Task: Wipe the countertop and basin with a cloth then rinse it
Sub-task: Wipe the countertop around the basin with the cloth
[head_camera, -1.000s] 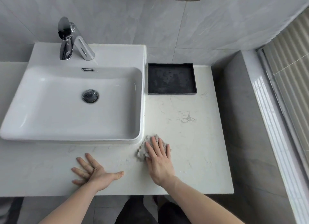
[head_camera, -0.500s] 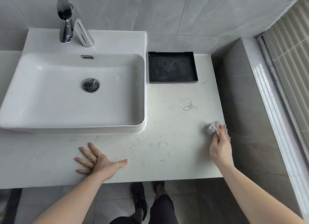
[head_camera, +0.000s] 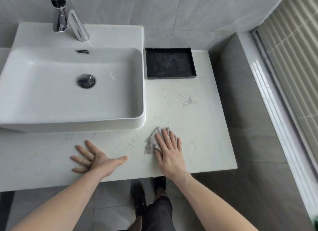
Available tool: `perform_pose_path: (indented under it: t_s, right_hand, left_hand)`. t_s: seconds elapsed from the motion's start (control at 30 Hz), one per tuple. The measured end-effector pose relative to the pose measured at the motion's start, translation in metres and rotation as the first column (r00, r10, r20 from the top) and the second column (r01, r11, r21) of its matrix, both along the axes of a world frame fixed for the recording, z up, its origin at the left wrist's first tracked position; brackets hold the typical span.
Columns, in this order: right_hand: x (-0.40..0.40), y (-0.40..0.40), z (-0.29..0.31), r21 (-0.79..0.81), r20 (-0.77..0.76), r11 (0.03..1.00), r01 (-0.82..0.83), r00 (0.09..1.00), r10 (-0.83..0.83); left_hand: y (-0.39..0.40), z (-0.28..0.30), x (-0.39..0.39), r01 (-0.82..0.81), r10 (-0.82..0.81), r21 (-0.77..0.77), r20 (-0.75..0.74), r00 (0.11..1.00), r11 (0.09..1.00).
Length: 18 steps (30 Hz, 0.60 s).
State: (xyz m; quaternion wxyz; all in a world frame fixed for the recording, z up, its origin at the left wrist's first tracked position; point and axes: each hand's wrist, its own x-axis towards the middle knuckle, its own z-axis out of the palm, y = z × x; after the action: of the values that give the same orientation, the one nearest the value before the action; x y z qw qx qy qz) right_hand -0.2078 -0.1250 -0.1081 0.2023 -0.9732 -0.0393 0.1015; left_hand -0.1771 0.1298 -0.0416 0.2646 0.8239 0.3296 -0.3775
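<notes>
Head view, looking down on a bathroom vanity. The pale, veined marble-look countertop [head_camera: 197,120] carries a white rectangular ceramic basin [head_camera: 72,122] on its left part. A round chrome drain plug [head_camera: 86,80] sits in the basin floor, a narrow chrome overflow slot [head_camera: 82,51] is set in its back wall, and a chrome single-lever tap [head_camera: 68,18] stands on the basin's rear ledge. A shallow black square tray [head_camera: 170,76] lies on the countertop just beside the basin's right rear corner, against the grey tiled wall [head_camera: 189,12].

The crumpled grey cloth [head_camera: 150,143] lies on the countertop just in front of the basin's front right corner. The right hand [head_camera: 169,153] rests flat on the cloth, fingers straight and together, pressing it down; the cloth shows beyond the fingertips and to the left of the hand, and no finger is curled around it. The left hand [head_camera: 96,159] lies palm down on the bare countertop near the front edge, well to the left of the cloth, fingers spread and straight, thumb pointing toward the right hand; it holds nothing.

Small flecks and smears mark the countertop between the two hands and around the cloth. Below the front edge, the person's dark trousers [head_camera: 158,213] and dark shoes [head_camera: 139,196] appear over the grey tiled floor [head_camera: 258,179]. Beige vertical blinds [head_camera: 296,49] occupy the right margin.
</notes>
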Motion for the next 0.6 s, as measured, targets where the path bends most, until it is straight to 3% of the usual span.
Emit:
perform_pose_path:
  t_s: [0.23,0.4,0.47,0.6]
  right_hand:
    - [-0.026,-0.116,-0.002,-0.045,0.006,0.934,0.354,0.935,-0.354]
    - [-0.012,-0.168,0.014,0.034,-0.037,0.748,0.662,0.749,-0.661]
    - [-0.004,-0.154,0.019,0.153,-0.015,0.735,0.661,0.745,-0.667]
    - [-0.009,-0.082,0.013,0.231,-0.026,0.877,0.422,0.903,-0.428]
  left_hand:
    - [0.001,-0.002,-0.002,0.001,-0.001,-0.008,0.012,1.000,1.000]
    - [0.003,-0.002,-0.003,-0.006,0.006,-0.013,0.000,1.000,1.000]
    - [0.004,-0.001,-0.002,-0.006,0.006,-0.015,-0.005,1.000,1.000]
    - [0.003,-0.001,-0.002,-0.005,0.005,-0.007,-0.015,1.000,1.000]
